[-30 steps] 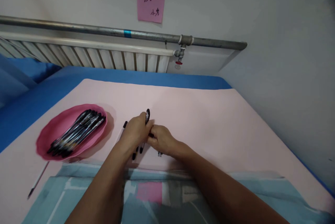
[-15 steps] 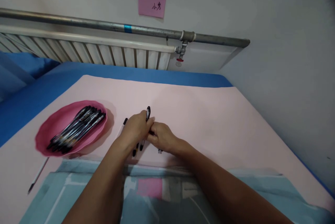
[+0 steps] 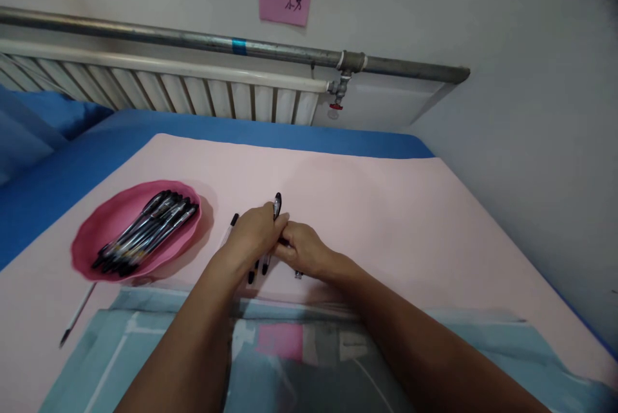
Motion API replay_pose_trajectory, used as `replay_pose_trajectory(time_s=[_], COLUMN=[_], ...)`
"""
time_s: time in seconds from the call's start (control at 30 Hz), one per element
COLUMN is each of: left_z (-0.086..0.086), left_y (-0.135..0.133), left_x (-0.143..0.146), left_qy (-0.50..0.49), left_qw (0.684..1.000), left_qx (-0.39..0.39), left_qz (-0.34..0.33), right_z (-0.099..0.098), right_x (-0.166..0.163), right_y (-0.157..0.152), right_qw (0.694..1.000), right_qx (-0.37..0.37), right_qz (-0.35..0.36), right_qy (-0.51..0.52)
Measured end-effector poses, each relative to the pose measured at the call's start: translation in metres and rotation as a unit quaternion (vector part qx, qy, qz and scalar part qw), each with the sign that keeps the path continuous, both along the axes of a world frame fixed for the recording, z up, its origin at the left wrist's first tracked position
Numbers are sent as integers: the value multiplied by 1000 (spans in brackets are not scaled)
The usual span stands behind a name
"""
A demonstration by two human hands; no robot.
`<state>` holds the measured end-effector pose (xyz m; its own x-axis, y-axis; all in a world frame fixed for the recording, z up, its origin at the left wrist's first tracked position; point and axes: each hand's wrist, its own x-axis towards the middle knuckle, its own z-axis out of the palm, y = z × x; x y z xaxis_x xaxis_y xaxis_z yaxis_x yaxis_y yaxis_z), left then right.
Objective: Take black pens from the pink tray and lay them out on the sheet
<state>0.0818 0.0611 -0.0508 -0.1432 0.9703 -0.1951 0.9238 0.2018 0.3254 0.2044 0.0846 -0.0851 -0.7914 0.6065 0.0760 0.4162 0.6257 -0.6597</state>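
Observation:
My left hand (image 3: 251, 229) is closed round a pen (image 3: 277, 204), whose black clip end sticks up past the fingers. Touching it, my right hand (image 3: 304, 249) is closed too, pinching a small dark piece (image 3: 284, 242) mostly hidden by the fingers. Below the hands show the dark ends of a pen with an amber band (image 3: 253, 273) and of another slim pen (image 3: 266, 264); their other ends are covered. A clear pen part with a black end (image 3: 232, 228) lies left of my left hand. A small shiny piece (image 3: 298, 275) peeks out under my right hand.
A pink oval basket (image 3: 80, 252) on the left holds a bundle of black-and-clear pens (image 3: 149, 229). A thin white refill or rod (image 3: 77, 316) lies in front of it. The pink tabletop (image 3: 386, 220) meets a wall, with a radiator (image 3: 168, 91) and pipe (image 3: 193, 41) behind.
The whole view has shifted slightly, so things sit a little further right and higher. Both hands keep nearly the same pose around the pen.

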Motion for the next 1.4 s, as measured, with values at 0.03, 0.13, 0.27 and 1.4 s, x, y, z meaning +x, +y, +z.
replay_pose_trajectory(time_s=[0.03,0.13,0.27,1.4], left_z=[0,1,0,2], left_y=[0,0,0,-4], left_x=[0,1,2,-12], left_qy=[1,2,-4,-442], left_qw=[1000,1000,1000,881], left_qx=[1,6,3,137], left_qz=[2,5,6,95], right_z=[0,-2,-4,-3], right_x=[0,-1,-1,-1], right_y=[0,0,1,3], right_qw=[1000,1000,1000,997], right_qx=[3,10,18,-67], right_qz=[0,2,3,-25], right_qy=[0,-6,-11,25])
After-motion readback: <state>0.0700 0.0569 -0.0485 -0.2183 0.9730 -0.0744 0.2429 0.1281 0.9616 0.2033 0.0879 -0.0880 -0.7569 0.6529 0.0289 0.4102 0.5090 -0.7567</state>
